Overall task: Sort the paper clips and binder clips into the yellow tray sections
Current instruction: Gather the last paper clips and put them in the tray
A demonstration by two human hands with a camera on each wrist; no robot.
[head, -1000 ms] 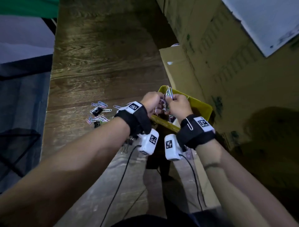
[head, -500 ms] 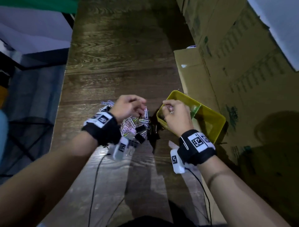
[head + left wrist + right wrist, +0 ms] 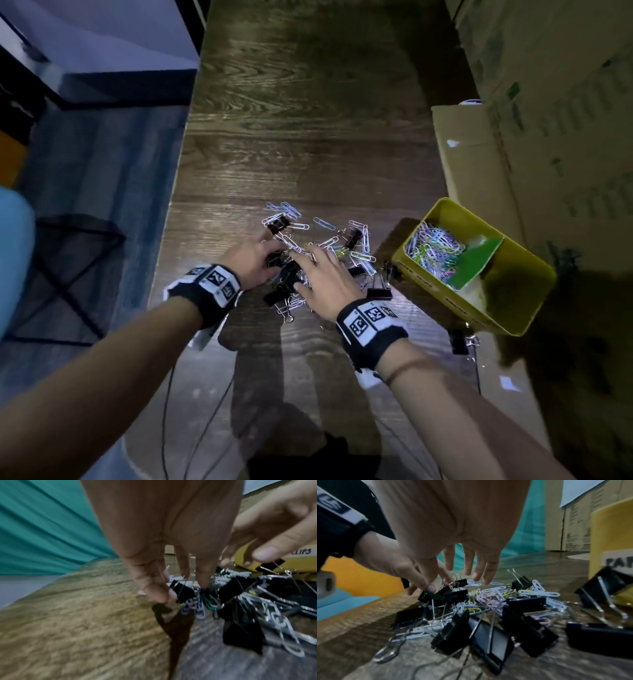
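Observation:
A heap of coloured paper clips and black binder clips (image 3: 346, 245) lies on the wooden table (image 3: 308, 137). To its right stands the yellow tray (image 3: 428, 294), with many paper clips (image 3: 433, 250) in its far-left section behind a green divider (image 3: 476, 263). My left hand (image 3: 274, 255) is at the heap's left edge, where thumb and fingers pinch a small black binder clip (image 3: 184, 593). My right hand (image 3: 318, 270) hovers over the heap with straight, spread fingers (image 3: 469, 566) and holds nothing.
Cardboard boxes (image 3: 548, 120) line the table's right side behind the tray. One binder clip (image 3: 380, 291) lies between heap and tray, another (image 3: 459, 342) by the tray's near wall. The table's left edge drops off close to my left wrist.
Both hands have come away from the yellow tray to the heap. The right hand, curled over the tray half a second ago, now spreads over the clips.

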